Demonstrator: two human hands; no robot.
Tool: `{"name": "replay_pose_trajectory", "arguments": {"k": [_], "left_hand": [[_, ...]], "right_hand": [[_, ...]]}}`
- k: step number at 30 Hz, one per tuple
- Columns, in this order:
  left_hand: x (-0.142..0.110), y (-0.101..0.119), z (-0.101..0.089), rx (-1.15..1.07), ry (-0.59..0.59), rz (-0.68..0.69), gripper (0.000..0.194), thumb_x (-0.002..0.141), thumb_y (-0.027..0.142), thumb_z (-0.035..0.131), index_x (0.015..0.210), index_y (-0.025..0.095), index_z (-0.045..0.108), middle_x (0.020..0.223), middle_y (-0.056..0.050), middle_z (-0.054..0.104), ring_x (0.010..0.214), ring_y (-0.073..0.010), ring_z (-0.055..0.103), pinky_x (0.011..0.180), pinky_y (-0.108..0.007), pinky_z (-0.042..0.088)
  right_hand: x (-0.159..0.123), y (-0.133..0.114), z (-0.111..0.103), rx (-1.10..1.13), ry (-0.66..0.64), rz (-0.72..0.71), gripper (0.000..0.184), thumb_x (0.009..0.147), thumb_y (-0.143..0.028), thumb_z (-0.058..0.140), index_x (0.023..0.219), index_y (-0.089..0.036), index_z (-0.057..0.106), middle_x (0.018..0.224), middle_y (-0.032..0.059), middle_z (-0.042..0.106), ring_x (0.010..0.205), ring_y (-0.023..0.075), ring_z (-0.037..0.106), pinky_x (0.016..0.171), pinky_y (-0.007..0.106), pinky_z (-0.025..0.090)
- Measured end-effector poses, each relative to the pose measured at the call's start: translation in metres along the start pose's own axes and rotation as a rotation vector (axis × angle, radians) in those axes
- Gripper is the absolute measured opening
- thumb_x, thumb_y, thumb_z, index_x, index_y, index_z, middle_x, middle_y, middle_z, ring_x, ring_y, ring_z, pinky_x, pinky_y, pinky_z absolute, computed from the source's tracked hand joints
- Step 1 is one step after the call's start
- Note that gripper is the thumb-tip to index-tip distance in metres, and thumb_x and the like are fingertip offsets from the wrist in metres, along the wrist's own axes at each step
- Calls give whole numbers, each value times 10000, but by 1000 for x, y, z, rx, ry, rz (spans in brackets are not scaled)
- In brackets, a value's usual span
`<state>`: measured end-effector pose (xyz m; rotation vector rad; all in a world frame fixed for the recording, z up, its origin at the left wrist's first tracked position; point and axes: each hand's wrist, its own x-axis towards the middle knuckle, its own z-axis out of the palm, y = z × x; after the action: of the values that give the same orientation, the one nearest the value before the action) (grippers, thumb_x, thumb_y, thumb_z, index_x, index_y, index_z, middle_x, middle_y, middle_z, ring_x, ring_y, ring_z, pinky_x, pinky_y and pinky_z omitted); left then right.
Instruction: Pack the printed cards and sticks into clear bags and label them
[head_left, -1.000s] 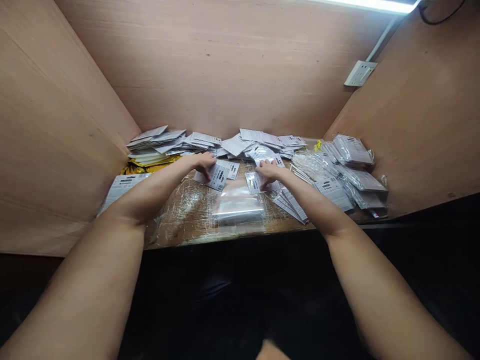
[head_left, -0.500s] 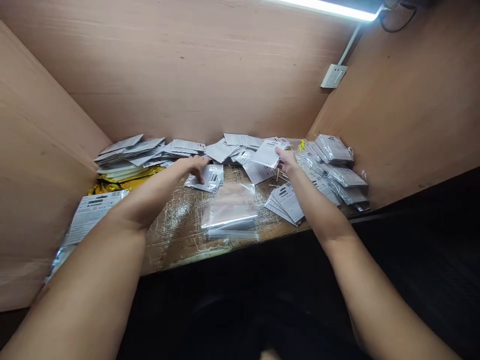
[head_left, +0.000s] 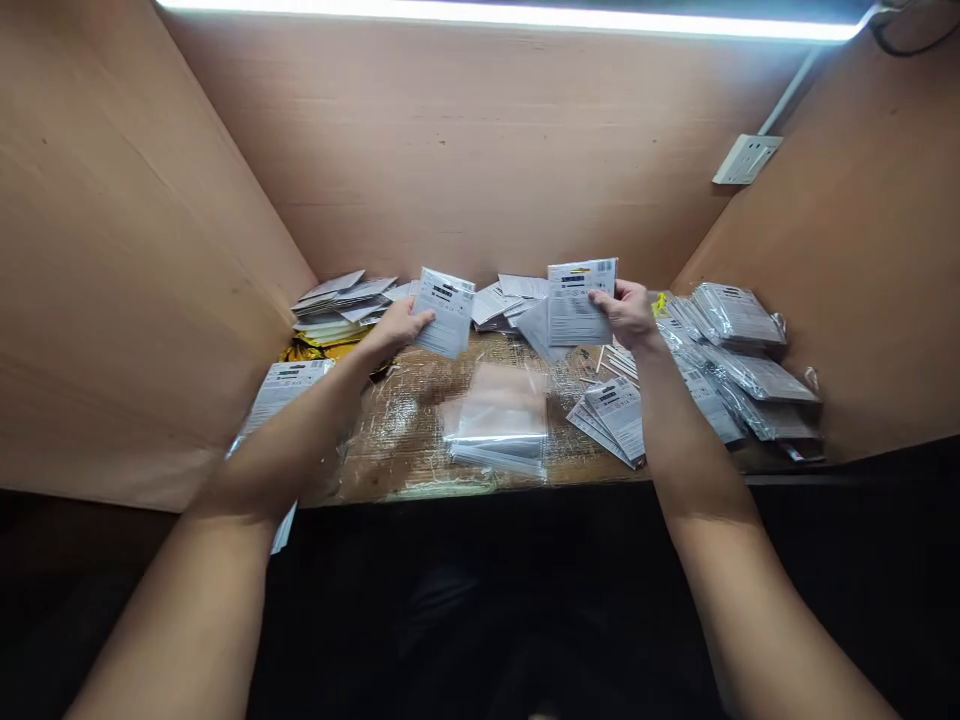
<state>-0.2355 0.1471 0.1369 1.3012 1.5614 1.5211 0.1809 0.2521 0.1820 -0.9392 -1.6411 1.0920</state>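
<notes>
My left hand (head_left: 401, 325) is closed on the edge of a white printed packet (head_left: 444, 315), raised over the back of the table. To its right, my right hand (head_left: 630, 312) grips another white printed packet (head_left: 579, 310) by its right side, thumb on the front. This one has a hang hole near the top and is held nearly upright. Clear plastic bags (head_left: 502, 425) lie flat on the worktop between my arms. Fanned printed cards (head_left: 611, 415) rest beside my right forearm.
More cards are heaped along the back (head_left: 517, 295) and at the left (head_left: 337, 298), above gold foil (head_left: 307, 347). Bagged packets (head_left: 739, 315) are stacked at the right. Thin white sticks (head_left: 616, 362) lie near my right hand. Wooden panels (head_left: 480, 150) enclose the worktop.
My left hand has picked up a packet from the table and lifted it. The right hand has raised its packet and tilted it upright. The camera view has shifted left.
</notes>
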Motion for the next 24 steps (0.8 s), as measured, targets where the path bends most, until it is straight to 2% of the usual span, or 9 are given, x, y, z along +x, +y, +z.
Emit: {"name": "replay_pose_trajectory", "arguments": {"k": [4,6,11,13,16,18,20,22,24], "left_hand": [[-70,3,61,-342,-317,-165,622,654,678,957,941,163,756,878,-114,803,811,-273,759,786,-399,630],[-101,6,89,-472,-433,-154,695,672,707,949,1041,152,753,980,-140,815,872,-284,780,824,-407,635],[-147,7,124,-552,-100,16,658,758,602,937,1215,203,682,1230,-117,801,1138,-281,760,1086,-453,585],[-156,5,127,-563,-48,53,599,852,634,846,1253,224,671,1277,-104,784,1226,-284,732,1168,-475,539],[-172,4,122,-501,-117,74,562,940,671,734,1289,236,669,1284,-108,767,1312,-310,692,1226,-505,492],[-189,5,117,-378,-72,73,566,942,703,721,1265,242,665,1272,-125,755,1326,-327,680,1203,-503,509],[-209,7,115,-267,47,68,607,908,729,757,1267,254,641,1306,-137,733,1308,-327,690,1153,-483,546],[-230,7,120,-285,41,44,680,876,752,781,1322,267,611,1376,-146,711,1293,-327,712,1099,-463,587],[-245,8,132,-386,-29,-17,680,898,755,753,1357,272,618,1405,-143,716,1303,-333,722,1078,-452,613]], "right_hand": [[-11,-42,30,-51,-369,-30,455,762,-501,914,977,-125,775,840,27,742,763,164,614,748,321,565],[-14,-51,48,-143,-429,-58,401,803,-485,887,920,-126,752,786,-1,701,765,147,574,732,285,544],[-44,-41,64,-50,94,-153,437,954,-656,690,982,-223,638,926,53,737,968,224,675,851,348,611],[-70,-26,69,95,77,-101,539,932,-754,651,1103,-244,606,1019,81,765,1039,267,721,890,419,638],[-110,-2,83,232,-93,-16,715,814,-785,760,1247,-247,572,1156,110,785,1096,295,742,967,488,644],[-135,9,92,234,-76,-15,733,830,-752,765,1313,-237,570,1241,134,775,1141,317,742,1026,521,627],[-161,11,99,83,99,-47,646,925,-678,706,1374,-232,578,1302,156,756,1193,345,726,1081,553,593],[-191,5,109,-198,217,-86,508,1019,-558,630,1421,-250,599,1320,170,744,1220,369,701,1106,574,561],[-219,-5,121,-452,83,-165,418,1070,-427,557,1446,-263,637,1307,181,742,1228,380,677,1109,576,541]]}}
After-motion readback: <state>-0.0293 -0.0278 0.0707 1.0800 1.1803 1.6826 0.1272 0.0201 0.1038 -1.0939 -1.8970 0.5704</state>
